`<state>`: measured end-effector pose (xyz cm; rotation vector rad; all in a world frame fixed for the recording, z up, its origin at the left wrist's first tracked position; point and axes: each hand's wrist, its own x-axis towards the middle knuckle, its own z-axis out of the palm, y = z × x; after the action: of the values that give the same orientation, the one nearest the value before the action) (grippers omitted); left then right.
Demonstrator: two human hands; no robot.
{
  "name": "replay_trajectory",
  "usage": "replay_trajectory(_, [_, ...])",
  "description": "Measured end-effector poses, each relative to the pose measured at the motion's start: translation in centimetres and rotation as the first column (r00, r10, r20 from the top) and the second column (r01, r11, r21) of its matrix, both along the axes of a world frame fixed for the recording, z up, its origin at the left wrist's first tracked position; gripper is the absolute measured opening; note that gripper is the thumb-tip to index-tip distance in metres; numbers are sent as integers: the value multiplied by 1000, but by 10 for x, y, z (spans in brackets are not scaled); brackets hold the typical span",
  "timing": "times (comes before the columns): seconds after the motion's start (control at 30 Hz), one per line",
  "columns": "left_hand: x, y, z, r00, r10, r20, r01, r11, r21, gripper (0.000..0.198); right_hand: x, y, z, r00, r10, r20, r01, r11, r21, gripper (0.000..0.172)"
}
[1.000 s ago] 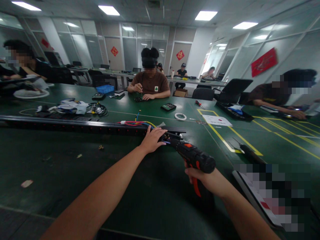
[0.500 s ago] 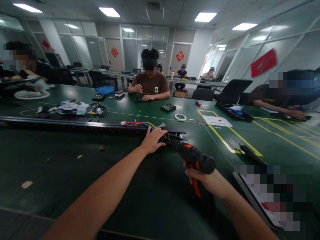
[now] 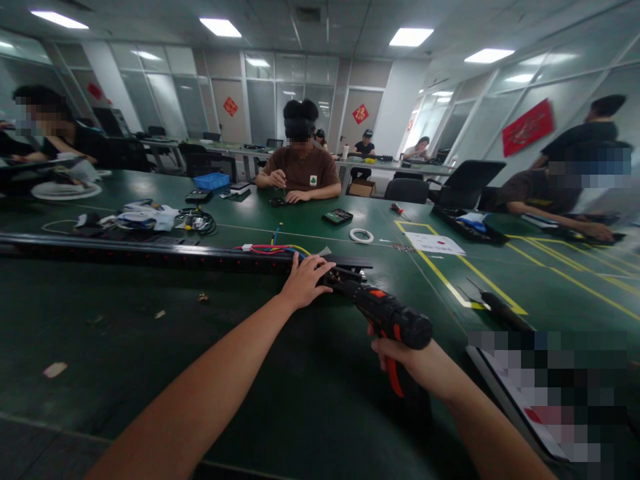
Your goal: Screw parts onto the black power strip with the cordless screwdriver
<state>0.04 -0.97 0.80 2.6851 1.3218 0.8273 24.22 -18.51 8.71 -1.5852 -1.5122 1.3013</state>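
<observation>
My right hand (image 3: 400,353) is wrapped round the handle of a black and orange cordless drill (image 3: 387,312). The drill points left and away from me, its tip at the right end of a long black metal bar (image 3: 220,259) with small red spots along its side. Across that end of the bar lies my left hand (image 3: 306,281), fingers stretched and spread over the top, the thumb close to the drill's tip. It partly hides the bar's end. Red, yellow and blue wires (image 3: 273,249) lie along the bar's far side, one with a white connector.
Small brass-coloured parts (image 3: 203,297) lie before the bar. Beyond it are a white tape ring (image 3: 361,236), a dark device (image 3: 337,217) and bundled cables (image 3: 196,220). A black two-pronged tool (image 3: 505,312) lies right. Across the table a person (image 3: 300,163) handles a small part.
Both hands, the drill and the bar hold nearly the same positions, with a very slight shift of the view. Another person has come into sight standing at the far right.
</observation>
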Motion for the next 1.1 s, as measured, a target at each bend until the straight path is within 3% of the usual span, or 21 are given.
replay_trajectory(0.43, [2, 2, -3, 998, 22, 55, -21, 1000, -23, 72, -1, 0, 0, 1000, 6, 18, -6, 1000, 15, 30])
replay_trajectory(1.1, [-1, 3, -4, 997, -3, 83, 5, 1000, -31, 65, -1, 0, 2, 1000, 20, 13, -20, 1000, 13, 30])
